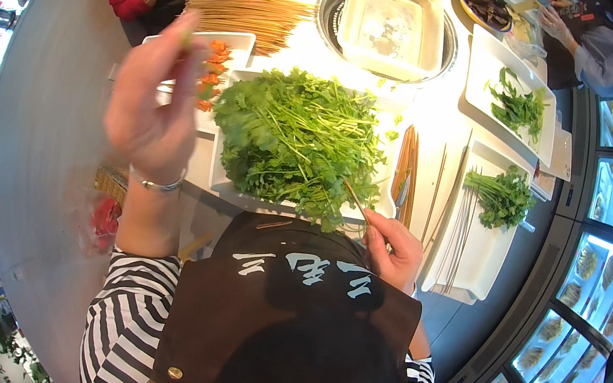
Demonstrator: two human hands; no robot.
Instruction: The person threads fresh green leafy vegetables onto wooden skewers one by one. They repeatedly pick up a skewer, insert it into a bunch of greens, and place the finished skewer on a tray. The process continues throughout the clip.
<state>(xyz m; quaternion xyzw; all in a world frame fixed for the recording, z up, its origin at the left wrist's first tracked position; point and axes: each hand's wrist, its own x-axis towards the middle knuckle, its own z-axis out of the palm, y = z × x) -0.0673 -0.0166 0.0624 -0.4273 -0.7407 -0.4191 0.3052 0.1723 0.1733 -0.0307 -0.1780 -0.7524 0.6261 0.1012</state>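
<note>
My left hand (151, 98) is raised at the left, blurred by motion. Pinched in its fingertips is a small green piece (187, 41), likely a herb sprig. My right hand (394, 248) grips a thin skewer (358, 202) near the front edge of the table. The skewer's tip points up and left over a large heap of leafy cilantro (301, 139). Beneath the heap lies a white rectangular tray (217, 172). Just right of that tray, a bunch of skewers (412, 173) rests beside a small metal blade (401, 194).
Skewered cilantro (503, 198) lies on a white tray (477, 270); green leaves (520, 111) fill part of another. Orange skewered pieces (214, 74) sit at left, behind my left hand. Farther back are a skewer pile (248, 15), a basin (439, 41) and two people's hands.
</note>
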